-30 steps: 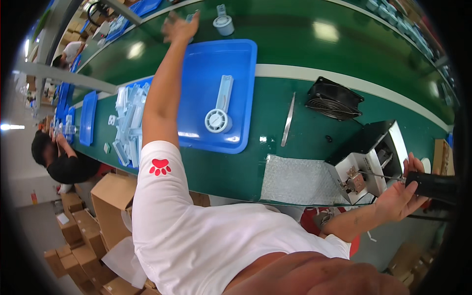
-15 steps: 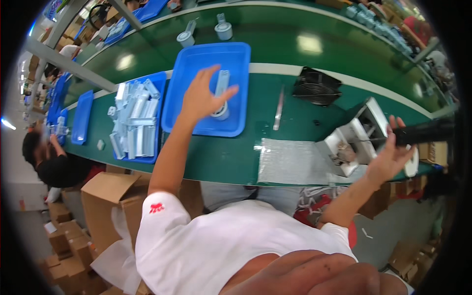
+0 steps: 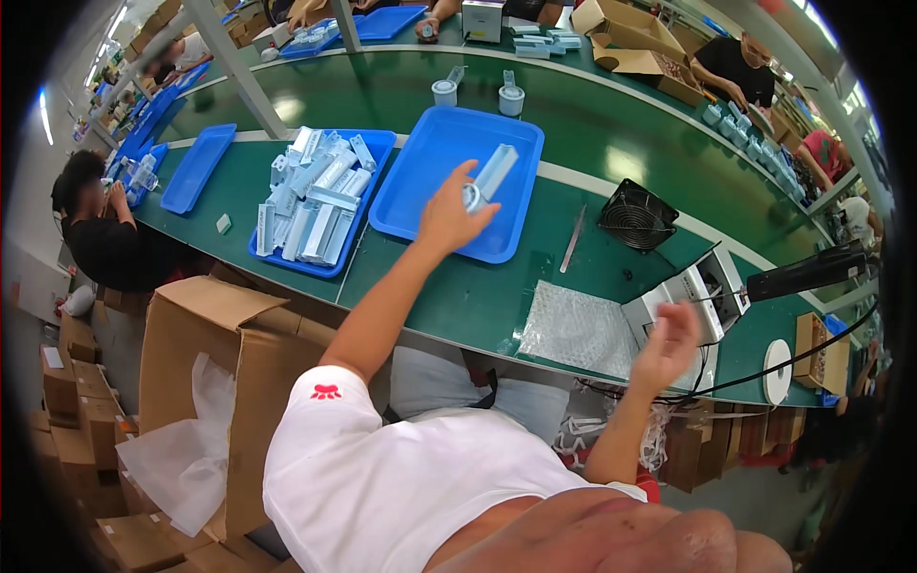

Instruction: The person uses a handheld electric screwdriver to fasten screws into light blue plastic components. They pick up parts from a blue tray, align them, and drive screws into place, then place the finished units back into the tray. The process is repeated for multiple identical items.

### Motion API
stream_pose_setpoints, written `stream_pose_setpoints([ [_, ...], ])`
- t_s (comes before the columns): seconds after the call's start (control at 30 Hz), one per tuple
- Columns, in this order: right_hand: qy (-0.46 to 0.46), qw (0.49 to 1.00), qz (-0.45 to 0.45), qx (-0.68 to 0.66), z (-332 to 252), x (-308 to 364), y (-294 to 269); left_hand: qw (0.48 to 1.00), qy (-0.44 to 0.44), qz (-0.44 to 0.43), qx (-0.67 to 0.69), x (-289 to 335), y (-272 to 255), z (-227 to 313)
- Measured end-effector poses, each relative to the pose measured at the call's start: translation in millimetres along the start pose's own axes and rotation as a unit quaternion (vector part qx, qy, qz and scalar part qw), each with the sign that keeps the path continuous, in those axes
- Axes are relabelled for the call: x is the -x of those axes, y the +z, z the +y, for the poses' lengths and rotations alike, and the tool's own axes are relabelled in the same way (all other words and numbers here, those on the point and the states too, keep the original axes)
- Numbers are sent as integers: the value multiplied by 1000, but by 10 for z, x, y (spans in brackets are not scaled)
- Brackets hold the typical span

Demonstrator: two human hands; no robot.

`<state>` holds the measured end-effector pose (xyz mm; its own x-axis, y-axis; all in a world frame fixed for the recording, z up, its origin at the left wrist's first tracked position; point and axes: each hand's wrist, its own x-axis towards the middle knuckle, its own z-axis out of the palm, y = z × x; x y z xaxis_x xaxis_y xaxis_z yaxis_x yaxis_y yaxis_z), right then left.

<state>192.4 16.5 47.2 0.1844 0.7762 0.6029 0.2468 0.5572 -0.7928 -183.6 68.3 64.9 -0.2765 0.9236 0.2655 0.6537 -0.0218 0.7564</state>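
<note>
In the large blue tray [image 3: 401, 205] lies a pale blue plastic part [image 3: 496, 170] with a long channel-shaped arm and a round cup end. My left hand [image 3: 449, 218] is closed round the cup end, thumb and forefinger on either side of it. My right hand [image 3: 669, 349], somewhat blurred, is raised in front of a white box-shaped machine [image 3: 712, 320], its fingers loosely bent and nothing visible in them. Beyond it, a black electric screwdriver [image 3: 807, 272] lies with its thin bit pointing at that machine; the hand is apart from it.
A heaped blue tray [image 3: 330, 270] of pale parts stands left. Two similar parts, one a round-ended part [image 3: 511, 98], sit beyond the large tray. Tweezers [image 3: 573, 239], a black fan [image 3: 637, 215], bubble wrap [image 3: 578, 325] and a white reel [image 3: 778, 371] lie right. A co-worker [image 3: 95, 224] sits left.
My left hand has come down and closed on the part's cup end. My right hand has moved left, away from the screwdriver. The whole view has shifted.
</note>
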Motion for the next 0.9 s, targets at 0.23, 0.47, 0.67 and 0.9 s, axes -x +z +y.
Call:
stream_pose_setpoints([
  [0.23, 158, 938, -92, -294, -104, 106, 744, 942, 147, -178, 242, 1035, 550, 706],
  [0.47, 147, 960, -145, -190, 153, 110, 521, 930, 204, -204, 227, 1127, 975, 654],
  [0.67, 162, 948, -160, -223, 236, 129, 341, 943, 141, -189, 236, 1074, 1092, 707],
  [0.9, 200, 933, -209, -212, 271, 169, 250, 946, 155, -173, 225, 1063, 1165, 668],
])
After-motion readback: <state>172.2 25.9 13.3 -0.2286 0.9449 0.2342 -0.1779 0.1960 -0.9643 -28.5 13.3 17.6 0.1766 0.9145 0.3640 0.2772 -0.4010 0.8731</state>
